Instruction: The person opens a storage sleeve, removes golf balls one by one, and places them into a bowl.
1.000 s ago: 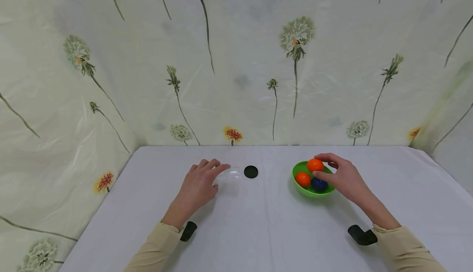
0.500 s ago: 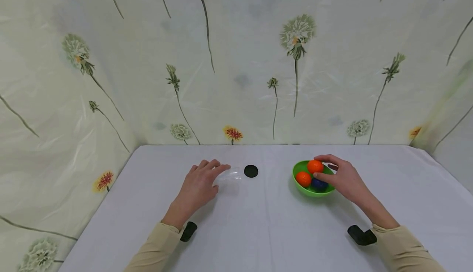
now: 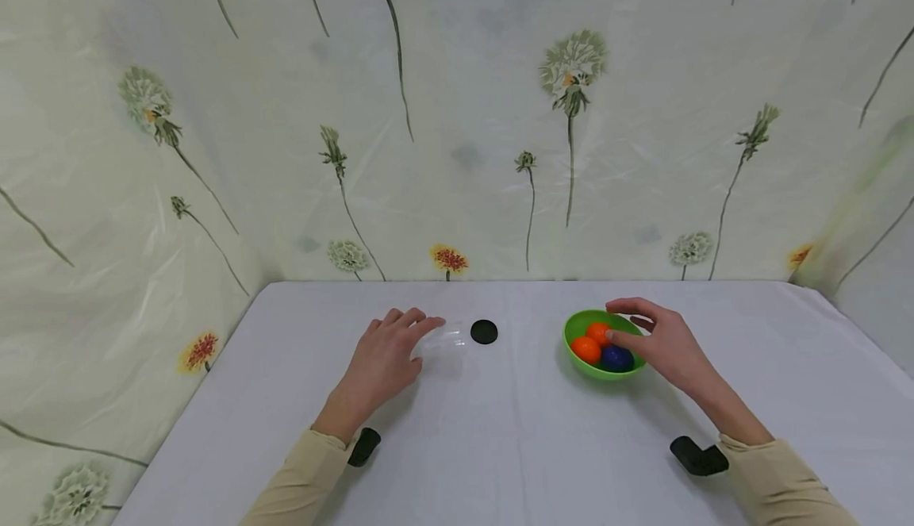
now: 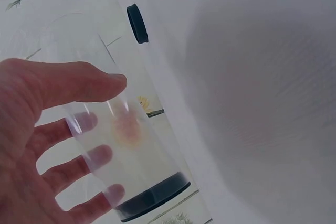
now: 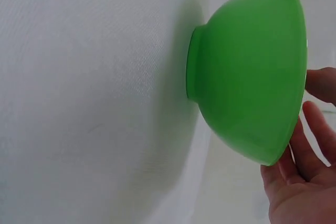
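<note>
My left hand (image 3: pixel 385 359) grips a clear plastic cylinder (image 3: pixel 450 338), thumb on one side and fingers on the other. In the left wrist view, this clear cylinder (image 4: pixel 136 150) has a dark band at one end. Just right of it, a round black lid (image 3: pixel 484 332) lies on the table. My right hand (image 3: pixel 666 345) is over the right rim of a green bowl (image 3: pixel 600 375), thumb and fingers spread apart with nothing held. Inside the bowl are two orange balls, one nearer (image 3: pixel 585 350) and one farther (image 3: pixel 598 333), beside a dark blue ball (image 3: pixel 617 358).
A white cloth covers the table (image 3: pixel 485 447). Behind it hangs a curtain (image 3: pixel 464 97) printed with dandelions, which also closes off the left side. Black devices sit at both wrists, one by the left sleeve (image 3: pixel 365 447) and one by the right sleeve (image 3: pixel 700 457).
The orange ball in my right hand has been let go and has dropped into the bowl beside the others. My left hand has stayed in place on the cylinder.
</note>
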Available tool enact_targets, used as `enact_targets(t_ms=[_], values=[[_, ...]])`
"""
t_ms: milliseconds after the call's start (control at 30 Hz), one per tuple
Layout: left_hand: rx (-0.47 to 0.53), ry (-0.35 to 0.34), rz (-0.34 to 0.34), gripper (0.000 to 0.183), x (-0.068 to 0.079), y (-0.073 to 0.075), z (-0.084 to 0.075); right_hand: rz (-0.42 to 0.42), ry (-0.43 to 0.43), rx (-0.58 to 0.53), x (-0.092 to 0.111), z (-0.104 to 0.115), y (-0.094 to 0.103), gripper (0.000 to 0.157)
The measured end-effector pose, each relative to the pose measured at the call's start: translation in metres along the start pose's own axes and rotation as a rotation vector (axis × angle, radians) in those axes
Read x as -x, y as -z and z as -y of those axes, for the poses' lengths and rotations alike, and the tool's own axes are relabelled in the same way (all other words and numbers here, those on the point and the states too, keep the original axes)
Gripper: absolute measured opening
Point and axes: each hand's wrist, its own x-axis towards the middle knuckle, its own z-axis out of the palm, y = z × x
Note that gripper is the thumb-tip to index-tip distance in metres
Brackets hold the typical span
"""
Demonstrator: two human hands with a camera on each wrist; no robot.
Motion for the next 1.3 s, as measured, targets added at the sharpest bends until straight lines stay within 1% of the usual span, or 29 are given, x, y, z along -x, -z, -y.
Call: enact_targets(t_ms=[133, 300, 467, 600, 767, 900, 1033, 1300], values=[[0.011, 0.01, -0.001, 0.057, 0.0, 0.001, 0.0, 0.009, -0.019, -0.018, 0.0, 0.005, -0.001, 0.052], [0.055, 0.038, 0.004, 0.058, 0.0, 0.002, -0.001, 0.026, -0.048, -0.01, 0.004, 0.016, -0.004, 0.054], [0.104, 0.074, -0.003, 0.059, -0.001, 0.003, -0.001, 0.022, -0.033, -0.025, 0.007, 0.023, -0.007, 0.055], [0.155, 0.108, -0.012, 0.058, -0.004, 0.005, 0.0, 0.021, -0.022, -0.06, 0.007, 0.024, -0.01, 0.053], [0.293, 0.195, -0.016, 0.059, -0.007, 0.005, 0.002, 0.029, 0.009, -0.099, 0.006, 0.027, -0.018, 0.05], [0.421, 0.246, -0.054, 0.06, -0.008, 0.002, 0.005, 0.038, 0.021, -0.125, 0.006, 0.035, -0.023, 0.049], [0.497, 0.276, -0.097, 0.062, -0.01, -0.002, 0.008, 0.046, 0.018, -0.131, 0.007, 0.044, -0.029, 0.047], [0.634, 0.404, -0.156, 0.062, -0.02, -0.006, 0.009, 0.037, 0.021, -0.127, 0.005, 0.054, -0.037, 0.046]])
